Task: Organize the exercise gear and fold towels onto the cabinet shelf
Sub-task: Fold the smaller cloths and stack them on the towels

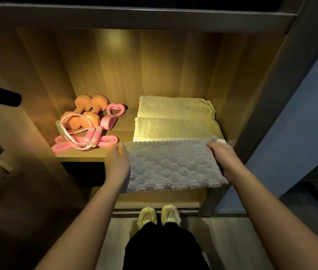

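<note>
grey towel (173,164): folded flat, R half of shelf (80,153), held between both hands. Far edge is over the shelf front, near half overhangs toward the person.
left hand (118,162): motion-blurred, at towel's L edge. Fingers look straight, laid along the edge, thumb not visible.
right hand (221,158): grasps towel's R edge, fingertips on top near the far R corner.
yellow towels: 2 folded, rear towel (175,107) and front towel (175,128) – directly behind the grey one, front towel touching its far edge.
L half of shelf: orange dumbbells (88,112) at back, pink jump rope (91,134) lying over pink band (107,141), heart-shaped pink piece (115,111) – all apart from both hands.
</note>
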`<state>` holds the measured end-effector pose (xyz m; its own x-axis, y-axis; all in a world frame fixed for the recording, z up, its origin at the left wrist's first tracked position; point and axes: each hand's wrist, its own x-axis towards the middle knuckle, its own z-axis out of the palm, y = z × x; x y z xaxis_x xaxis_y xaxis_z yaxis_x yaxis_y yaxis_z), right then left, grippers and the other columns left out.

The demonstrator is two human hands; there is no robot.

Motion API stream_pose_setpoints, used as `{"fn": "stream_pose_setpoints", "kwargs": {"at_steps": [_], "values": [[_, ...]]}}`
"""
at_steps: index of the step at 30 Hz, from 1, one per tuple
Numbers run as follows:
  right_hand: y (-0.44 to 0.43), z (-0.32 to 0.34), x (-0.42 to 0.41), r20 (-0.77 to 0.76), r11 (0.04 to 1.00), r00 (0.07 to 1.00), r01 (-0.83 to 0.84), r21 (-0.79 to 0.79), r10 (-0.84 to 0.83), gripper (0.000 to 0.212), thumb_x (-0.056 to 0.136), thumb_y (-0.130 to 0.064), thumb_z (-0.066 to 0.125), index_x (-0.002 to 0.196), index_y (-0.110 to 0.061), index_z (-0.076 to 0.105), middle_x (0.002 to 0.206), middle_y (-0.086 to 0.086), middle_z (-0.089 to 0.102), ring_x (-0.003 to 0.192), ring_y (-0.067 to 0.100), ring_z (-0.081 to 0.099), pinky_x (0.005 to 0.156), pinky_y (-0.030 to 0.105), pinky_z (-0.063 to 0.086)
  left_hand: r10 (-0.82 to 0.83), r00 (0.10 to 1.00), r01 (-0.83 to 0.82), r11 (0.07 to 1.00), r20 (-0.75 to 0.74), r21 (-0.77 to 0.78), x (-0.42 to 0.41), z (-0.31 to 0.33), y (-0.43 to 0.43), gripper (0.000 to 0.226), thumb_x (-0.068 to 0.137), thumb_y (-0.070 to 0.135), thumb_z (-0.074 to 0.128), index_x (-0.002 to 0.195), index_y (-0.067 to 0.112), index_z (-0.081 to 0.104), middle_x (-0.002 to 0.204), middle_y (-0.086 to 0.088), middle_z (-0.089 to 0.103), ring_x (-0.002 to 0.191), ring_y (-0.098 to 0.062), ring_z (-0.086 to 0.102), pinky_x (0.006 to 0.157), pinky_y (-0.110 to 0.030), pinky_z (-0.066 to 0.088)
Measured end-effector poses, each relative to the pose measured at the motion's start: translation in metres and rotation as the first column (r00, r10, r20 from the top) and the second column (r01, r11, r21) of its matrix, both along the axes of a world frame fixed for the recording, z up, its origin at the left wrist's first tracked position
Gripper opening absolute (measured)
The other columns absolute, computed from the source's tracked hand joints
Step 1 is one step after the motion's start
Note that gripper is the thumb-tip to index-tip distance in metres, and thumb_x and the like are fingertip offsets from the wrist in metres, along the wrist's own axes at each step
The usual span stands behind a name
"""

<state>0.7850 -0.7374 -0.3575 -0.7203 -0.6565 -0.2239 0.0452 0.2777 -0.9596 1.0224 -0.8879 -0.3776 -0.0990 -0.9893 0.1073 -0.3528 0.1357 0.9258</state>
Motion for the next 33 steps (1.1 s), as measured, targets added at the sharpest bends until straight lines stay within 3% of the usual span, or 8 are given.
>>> {"fn": "stream_pose_setpoints", "kwargs": {"at_steps": [7, 11, 18, 23, 26, 28, 30, 33], "values": [[-0.056, -0.026, -0.049, -0.444, 0.989, 0.895, 0.099, 0.113, -0.039, 0.028, 0.103, -0.029, 0.042, 0.090, -0.009, 0.058, 0.083, 0.001, 0.059, 0.081, 0.021, 0.055, 0.064, 0.031, 0.037, -0.061, 0.955, 0.071, 0.997, 0.291, -0.022, -0.065, -0.015, -0.077, 0.026, 0.104, 0.027, 0.034, 0.109, 0.008, 0.052, 0.086, -0.004, 0.059, 0.081, -0.027, 0.056, 0.068, -0.035, 0.037], [-0.094, -0.037, -0.081, -0.527, 0.962, 0.849, 0.173, 0.211, -0.038, 0.026, 0.104, -0.031, 0.041, 0.101, -0.010, 0.056, 0.080, 0.004, 0.054, 0.074, 0.027, 0.053, 0.057, 0.031, 0.034, -0.062, 0.914, 0.104, 0.991, 0.402, -0.083, -0.090, -0.017, -0.115, 0.028, 0.104, 0.029, 0.035, 0.111, 0.008, 0.051, 0.104, -0.024, 0.064, 0.094, -0.043, 0.061, 0.072, -0.042, 0.043], [-0.143, -0.047, -0.113, -0.709, 0.892, 0.691, 0.225, 0.393, 0.139, 0.044, 0.104, -0.041, 0.033, 0.105, -0.007, 0.061, 0.107, 0.014, 0.062, 0.082, 0.023, 0.045, 0.073, 0.034, 0.036, -0.056, 0.751, 0.120, 0.991, 0.658, -0.051, -0.122, -0.025, -0.155, 0.033, 0.104, 0.037, 0.028, 0.109, 0.010, 0.046, 0.103, -0.021, 0.063, 0.090, -0.038, 0.058, 0.069, -0.040, 0.038], [-0.138, -0.043, -0.102, -0.736, 0.872, 0.667, 0.289, 0.395, 0.112, 0.031, 0.098, -0.027, 0.048, 0.125, -0.013, 0.042, 0.119, 0.018, 0.057, 0.099, 0.036, 0.056, 0.078, 0.042, 0.049, 0.062, 0.806, 0.124, 0.955, 0.589, -0.271, -0.117, -0.025, -0.151, 0.031, 0.100, 0.032, 0.045, 0.116, 0.006, 0.045, 0.115, -0.020, 0.056, 0.102, -0.042, 0.057, 0.071, -0.045, 0.038], [-0.131, -0.037, -0.081, -0.855, 0.927, 0.492, 0.224, 0.302, 0.160, 0.059, 0.097, -0.025, 0.046, 0.150, -0.017, 0.023, 0.152, 0.017, 0.033, 0.132, 0.040, 0.039, 0.103, 0.048, 0.041, -0.006, 0.780, 0.363, 0.819, 0.626, -0.444, -0.120, -0.020, -0.131, 0.052, 0.090, 0.022, 0.055, 0.137, 0.004, 0.044, 0.143, -0.016, 0.044, 0.131, -0.036, 0.042, 0.101, -0.050, 0.037], [-0.138, -0.039, -0.056, -0.765, 0.909, 0.554, 0.037, 0.416, 0.327, 0.066, 0.101, -0.033, 0.036, 0.153, -0.037, -0.004, 0.165, 0.002, -0.002, 0.147, 0.035, 0.019, 0.109, 0.051, 0.038, -0.149, 0.645, 0.574, 0.742, 0.749, -0.347, -0.135, -0.021, -0.110, 0.068, 0.091, 0.029, 0.044, 0.153, 0.009, 0.025, 0.162, -0.007, 0.017, 0.150, -0.024, 0.012, 0.120, -0.049, 0.014], [-0.147, -0.051, -0.040, -0.644, 0.823, 0.569, -0.105, 0.559, 0.511, 0.064, 0.103, -0.040, 0.025, 0.148, -0.044, -0.020, 0.161, -0.005, -0.020, 0.149, 0.031, 0.016, 0.113, 0.050, 0.033, -0.238, 0.521, 0.682, 0.694, 0.820, -0.231, -0.150, -0.033, -0.092, 0.063, 0.100, 0.037, 0.026, 0.156, 0.014, 0.010, 0.164, -0.004, 0.001, 0.151, -0.019, -0.004, 0.122, -0.046, 0.000], [-0.148, -0.067, -0.041, -0.657, 0.747, 0.423, -0.076, 0.660, 0.624, 0.056, 0.103, -0.044, 0.013, 0.149, -0.040, -0.019, 0.161, -0.012, -0.021, 0.150, 0.015, -0.012, 0.121, 0.046, -0.005, -0.265, 0.463, 0.687, 0.710, 0.846, -0.154, -0.153, -0.048, -0.088, 0.061, 0.102, 0.043, 0.020, 0.157, 0.022, 0.006, 0.165, -0.002, 0.000, 0.151, -0.019, -0.004, 0.122, -0.047, -0.001]]}}
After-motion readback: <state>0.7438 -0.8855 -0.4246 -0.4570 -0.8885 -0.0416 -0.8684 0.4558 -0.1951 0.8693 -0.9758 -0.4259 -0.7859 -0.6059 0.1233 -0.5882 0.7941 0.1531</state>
